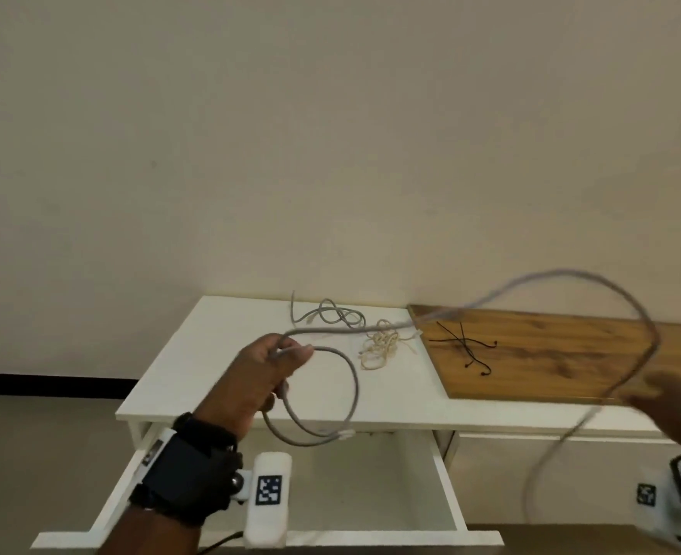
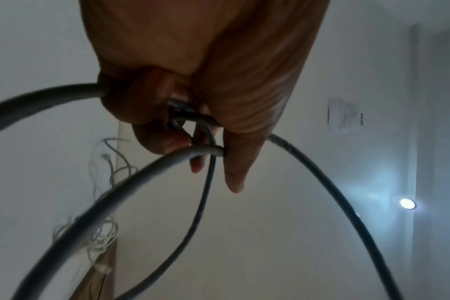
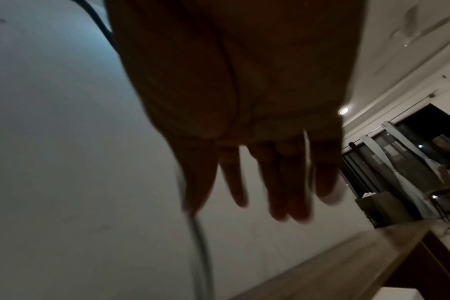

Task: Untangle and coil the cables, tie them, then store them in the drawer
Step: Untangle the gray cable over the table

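My left hand (image 1: 287, 360) is raised over the white table (image 1: 210, 354) and grips a grey cable (image 1: 355, 390) that hangs from it in loops. In the left wrist view the fingers (image 2: 167, 140) curl round the cable strands (image 2: 141, 172). From there the cable sweeps in a high blurred arc (image 1: 595, 274) across to my right hand (image 1: 655, 394). That hand is blurred, with straight fingers (image 3: 275, 182); the cable (image 3: 200, 243) runs along its edge and drops toward the floor. The drawer (image 1: 447, 482) below stands pulled out and holds nothing.
On the table lie a second tangled grey cable (image 1: 331, 314), a beige tangle of thin cord (image 1: 381, 344) and several black ties (image 1: 465, 346) on a wooden board (image 1: 551, 354). A plain wall rises behind the table.
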The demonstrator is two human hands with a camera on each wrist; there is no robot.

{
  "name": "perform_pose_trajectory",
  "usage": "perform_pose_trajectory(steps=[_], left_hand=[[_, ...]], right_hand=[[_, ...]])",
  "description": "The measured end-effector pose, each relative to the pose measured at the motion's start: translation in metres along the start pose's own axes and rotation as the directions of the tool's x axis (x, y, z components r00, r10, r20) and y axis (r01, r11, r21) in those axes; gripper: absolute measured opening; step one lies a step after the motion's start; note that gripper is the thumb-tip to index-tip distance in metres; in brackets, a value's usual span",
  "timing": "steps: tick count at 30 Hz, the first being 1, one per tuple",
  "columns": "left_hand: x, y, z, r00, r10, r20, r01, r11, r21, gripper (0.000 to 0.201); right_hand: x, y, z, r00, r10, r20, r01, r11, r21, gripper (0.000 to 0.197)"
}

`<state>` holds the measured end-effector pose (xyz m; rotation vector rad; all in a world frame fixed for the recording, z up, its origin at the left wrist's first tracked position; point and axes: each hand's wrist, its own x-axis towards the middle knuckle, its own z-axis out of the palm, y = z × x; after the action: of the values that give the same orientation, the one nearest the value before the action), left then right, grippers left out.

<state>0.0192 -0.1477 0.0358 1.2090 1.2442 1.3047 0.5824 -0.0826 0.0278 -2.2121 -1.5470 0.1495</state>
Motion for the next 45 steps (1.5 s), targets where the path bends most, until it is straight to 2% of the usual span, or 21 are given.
perform_pose_trajectory(steps=[2, 3, 4, 5, 6, 7, 8, 9, 11, 14, 16, 19, 22, 25, 27, 30, 35, 38, 41, 43, 45], left_hand=[[-0.004, -0.003, 0.014, 0.997, -0.019, 0.07, 0.02, 1.0, -0.007, 0.05], [-0.005, -0.006, 0.021, 0.995, -0.021, 0.097, 0.023, 1.0, -0.01, 0.048], [-0.007, -0.008, 0.027, 0.994, -0.018, 0.111, 0.019, 1.0, -0.002, 0.045], [-0.008, -0.01, 0.033, 0.993, -0.012, 0.115, 0.011, 1.0, 0.016, 0.041], [-0.009, -0.012, 0.037, 0.993, -0.005, 0.118, 0.002, 1.0, 0.031, 0.039], [-0.009, -0.013, 0.041, 0.992, 0.002, 0.125, -0.006, 0.999, 0.036, 0.039], [-0.01, -0.013, 0.045, 0.991, 0.009, 0.133, -0.014, 0.999, 0.04, 0.039], [-0.011, -0.014, 0.047, 0.991, 0.015, 0.135, -0.022, 0.999, 0.049, 0.04], [-0.013, -0.014, 0.049, 0.992, 0.014, 0.125, -0.022, 0.998, 0.06, 0.042], [-0.013, -0.014, 0.049, 0.991, 0.025, 0.133, -0.028, 0.999, 0.022, 0.053], [-0.01, -0.015, 0.045, 0.99, 0.022, 0.14, -0.029, 0.998, 0.047, 0.057], [-0.004, -0.018, 0.035, 0.982, -0.013, 0.189, 0.019, 0.999, -0.034, 0.067], [0.0, -0.016, 0.025, 0.984, -0.018, 0.176, 0.043, 0.989, -0.139, 0.055], [0.001, -0.018, 0.015, 0.994, 0.064, 0.09, -0.072, 0.994, 0.081, 0.027], [0.001, -0.02, 0.009, 0.991, 0.125, 0.05, -0.134, 0.959, 0.251, 0.022], [0.003, -0.02, 0.002, 0.98, 0.182, -0.077, -0.151, 0.941, 0.303, 0.021], [0.018, -0.029, -0.031, 0.896, 0.163, -0.412, -0.072, 0.971, 0.227, 0.026], [0.024, -0.031, -0.056, 0.842, 0.121, -0.525, -0.045, 0.987, 0.156, 0.023], [0.023, -0.029, -0.08, 0.796, 0.126, -0.592, -0.036, 0.986, 0.162, 0.022], [0.019, -0.027, -0.087, 0.824, 0.083, -0.56, -0.01, 0.991, 0.132, 0.021], [0.014, -0.022, -0.077, 0.902, 0.01, -0.431, 0.018, 0.998, 0.061, 0.02]], right_hand=[[-0.025, -0.039, -0.013, 0.997, 0.025, 0.076, -0.018, 0.996, -0.091, 0.027], [-0.05, -0.074, -0.025, 0.997, 0.029, 0.075, -0.024, 0.997, -0.067, 0.01], [-0.069, -0.102, -0.034, 1.0, -0.026, -0.002, 0.026, 1.0, 0.003, 0.019], [-0.085, -0.127, -0.041, 0.984, -0.09, -0.154, 0.104, 0.991, 0.085, 0.024], [-0.104, -0.154, -0.043, 0.932, -0.173, -0.318, 0.233, 0.959, 0.162, 0.018], [-0.129, -0.185, -0.044, 0.877, -0.25, -0.411, 0.365, 0.902, 0.231, 0.011], [-0.152, -0.214, -0.041, 0.849, -0.348, -0.397, 0.472, 0.838, 0.274, 0.01], [-0.174, -0.239, -0.034, 0.823, -0.471, -0.317, 0.561, 0.763, 0.322, 0.015], [-0.198, -0.267, -0.009, 0.79, -0.611, -0.059, 0.577, 0.706, 0.41, 0.022], [-0.203, -0.269, 0.045, 0.721, -0.664, 0.199, 0.593, 0.74, 0.319, 0.016], [-0.204, -0.269, 0.066, 0.707, -0.655, 0.266, 0.526, 0.739, 0.42, 0.01], [-0.194, -0.264, 0.071, 0.744, -0.648, 0.163, 0.481, 0.689, 0.541, 0.012], [-0.185, -0.258, 0.069, 0.783, -0.618, 0.073, 0.452, 0.645, 0.617, 0.008], [-0.179, -0.251, 0.068, 0.824, -0.567, -0.002, 0.431, 0.624, 0.651, 0.009], [-0.176, -0.248, 0.066, 0.824, -0.566, -0.029, 0.447, 0.617, 0.648, 0.01], [-0.172, -0.243, 0.064, 0.814, -0.577, -0.073, 0.48, 0.596, 0.643, 0.013], [-0.149, -0.217, 0.041, 0.834, -0.431, -0.343, 0.549, 0.591, 0.592, 0.014], [-0.135, -0.191, 0.02, 0.834, -0.337, -0.437, 0.546, 0.614, 0.57, 0.017], [-0.131, -0.175, 0.005, 0.827, -0.308, -0.47, 0.549, 0.623, 0.557, 0.019], [-0.134, -0.179, 0.003, 0.829, -0.342, -0.442, 0.554, 0.609, 0.568, 0.019], [-0.143, -0.196, 0.01, 0.827, -0.395, -0.4, 0.562, 0.584, 0.586, 0.019]])
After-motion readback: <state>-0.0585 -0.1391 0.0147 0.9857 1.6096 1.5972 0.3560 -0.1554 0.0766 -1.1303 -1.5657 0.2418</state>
